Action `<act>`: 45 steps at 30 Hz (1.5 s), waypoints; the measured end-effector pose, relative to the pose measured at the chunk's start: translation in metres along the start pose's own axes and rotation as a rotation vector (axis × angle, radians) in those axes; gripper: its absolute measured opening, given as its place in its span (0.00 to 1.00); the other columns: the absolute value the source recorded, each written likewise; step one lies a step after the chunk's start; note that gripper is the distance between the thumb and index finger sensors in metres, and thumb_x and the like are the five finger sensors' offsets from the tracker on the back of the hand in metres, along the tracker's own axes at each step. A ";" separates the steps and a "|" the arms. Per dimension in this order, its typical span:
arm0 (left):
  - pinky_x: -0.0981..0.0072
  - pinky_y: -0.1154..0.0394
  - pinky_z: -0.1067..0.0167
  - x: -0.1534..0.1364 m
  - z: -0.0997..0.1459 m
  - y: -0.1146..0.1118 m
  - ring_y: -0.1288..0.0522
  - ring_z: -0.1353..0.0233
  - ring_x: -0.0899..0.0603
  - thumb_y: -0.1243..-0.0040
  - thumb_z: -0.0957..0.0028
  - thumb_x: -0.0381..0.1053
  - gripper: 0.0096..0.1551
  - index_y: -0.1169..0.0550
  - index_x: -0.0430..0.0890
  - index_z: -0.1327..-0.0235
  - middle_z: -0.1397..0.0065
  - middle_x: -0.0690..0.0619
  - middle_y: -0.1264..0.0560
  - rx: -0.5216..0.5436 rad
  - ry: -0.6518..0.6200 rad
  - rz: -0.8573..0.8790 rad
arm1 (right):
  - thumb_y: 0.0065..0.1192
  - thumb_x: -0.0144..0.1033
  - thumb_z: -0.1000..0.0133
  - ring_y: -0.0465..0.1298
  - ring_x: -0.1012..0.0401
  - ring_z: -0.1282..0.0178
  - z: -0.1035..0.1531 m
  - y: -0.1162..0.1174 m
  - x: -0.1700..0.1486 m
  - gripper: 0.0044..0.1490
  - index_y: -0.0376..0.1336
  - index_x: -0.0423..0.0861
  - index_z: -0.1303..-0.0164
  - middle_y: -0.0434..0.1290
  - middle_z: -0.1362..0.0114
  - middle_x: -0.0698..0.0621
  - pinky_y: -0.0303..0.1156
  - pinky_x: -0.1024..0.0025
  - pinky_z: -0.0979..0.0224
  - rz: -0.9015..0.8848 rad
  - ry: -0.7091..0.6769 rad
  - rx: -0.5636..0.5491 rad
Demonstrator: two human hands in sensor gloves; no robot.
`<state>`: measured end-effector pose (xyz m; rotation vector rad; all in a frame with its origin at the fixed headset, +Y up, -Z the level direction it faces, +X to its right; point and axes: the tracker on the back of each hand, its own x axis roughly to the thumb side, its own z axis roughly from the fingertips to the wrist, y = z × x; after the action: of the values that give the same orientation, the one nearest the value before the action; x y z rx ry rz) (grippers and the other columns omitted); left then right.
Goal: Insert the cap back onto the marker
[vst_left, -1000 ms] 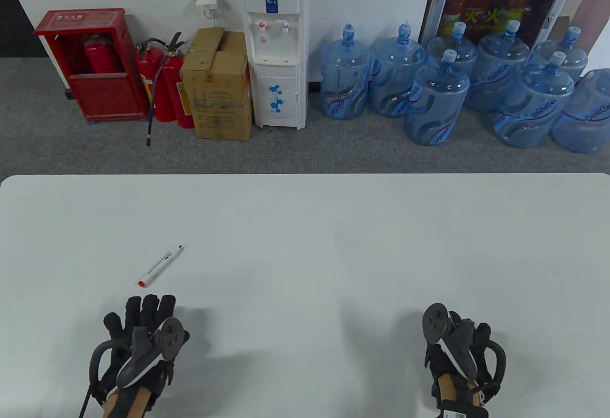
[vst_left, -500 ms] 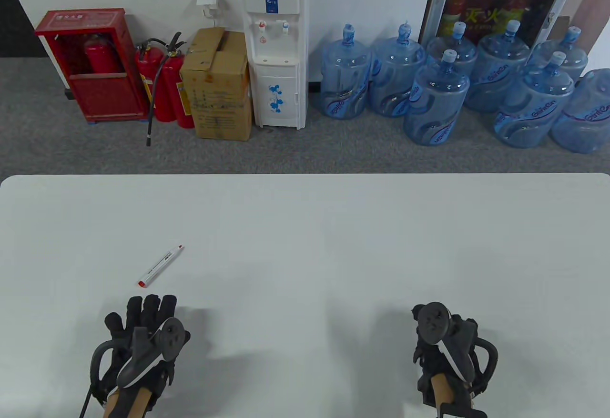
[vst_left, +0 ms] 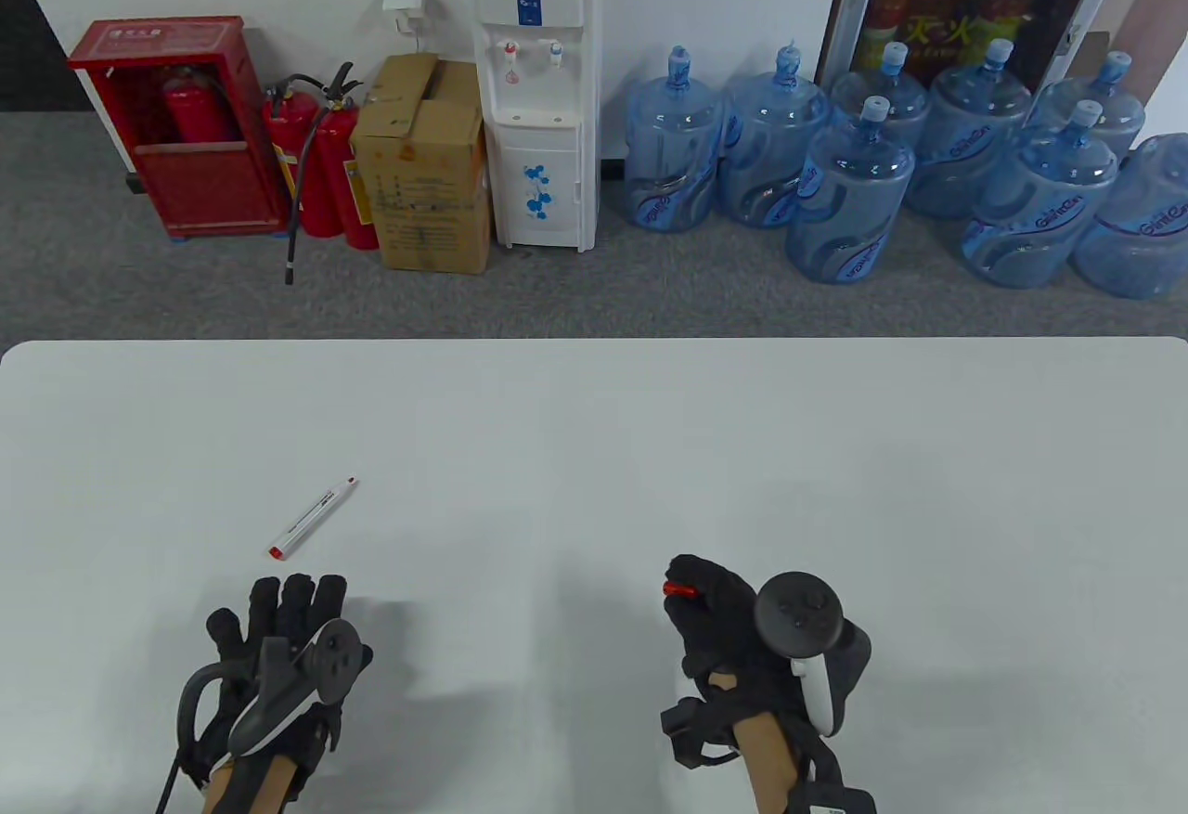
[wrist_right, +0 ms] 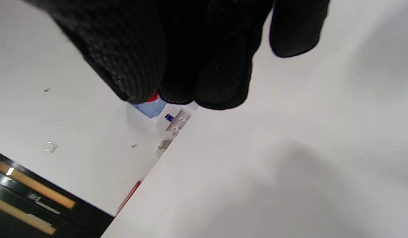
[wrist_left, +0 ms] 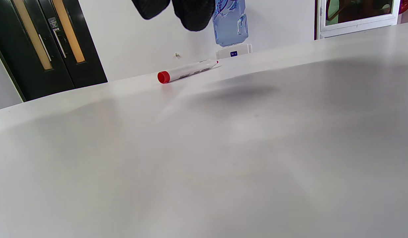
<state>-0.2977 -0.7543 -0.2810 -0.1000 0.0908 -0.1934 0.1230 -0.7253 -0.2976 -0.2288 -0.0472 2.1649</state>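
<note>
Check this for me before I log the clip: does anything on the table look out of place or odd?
Only the expected: the marker lies uncapped on the table, red tip bare, apart from both hands. Its red cap is pinched in the right hand. The left hand holds nothing.

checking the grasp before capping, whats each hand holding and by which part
The right hand pinches the red marker cap in its fingertips; one end pokes out. The left hand holds nothing.

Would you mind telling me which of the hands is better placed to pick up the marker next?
Left. The left hand lies empty just short of the marker, while the right hand is farther off and already pinches the red cap.
</note>
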 end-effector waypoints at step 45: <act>0.28 0.47 0.24 -0.006 -0.004 0.000 0.40 0.12 0.35 0.55 0.53 0.70 0.45 0.47 0.60 0.20 0.12 0.50 0.39 0.105 0.020 -0.038 | 0.74 0.44 0.54 0.83 0.61 0.45 0.026 0.072 -0.015 0.27 0.71 0.64 0.43 0.79 0.33 0.58 0.71 0.46 0.27 -0.352 -0.038 0.280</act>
<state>-0.3037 -0.7536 -0.2840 0.0053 0.0984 -0.2368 0.0676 -0.7775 -0.2783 -0.0149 0.1810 1.7999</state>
